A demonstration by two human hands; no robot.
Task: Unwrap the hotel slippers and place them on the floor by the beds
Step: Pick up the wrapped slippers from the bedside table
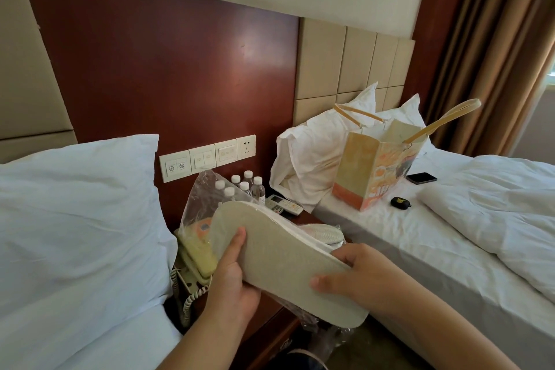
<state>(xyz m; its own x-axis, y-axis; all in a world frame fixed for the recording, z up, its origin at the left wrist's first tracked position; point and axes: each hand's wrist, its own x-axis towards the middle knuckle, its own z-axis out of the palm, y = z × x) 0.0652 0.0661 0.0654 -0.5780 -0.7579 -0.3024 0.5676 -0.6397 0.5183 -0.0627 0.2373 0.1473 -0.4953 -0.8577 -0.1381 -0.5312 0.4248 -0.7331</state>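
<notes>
I hold a pair of flat hotel slippers (282,258), grey sole facing up, over the nightstand between two beds. My left hand (232,276) grips the toe half, thumb on the sole. My right hand (357,272) grips the heel half, thumb on the sole and fingers over the white edge. The clear plastic wrapper (199,198) still covers the toe end and sticks up behind it; more crumpled film hangs below the heel (326,333). Another wrapped slipper pack (322,234) lies on the nightstand behind.
A beige phone (195,261) with a coiled cord, several water bottles (249,185) and a remote (283,204) crowd the dark wood nightstand (276,324). A paper bag (375,171), a phone (421,178) and a small black case (398,201) sit on the right bed. White pillow (75,219) at left.
</notes>
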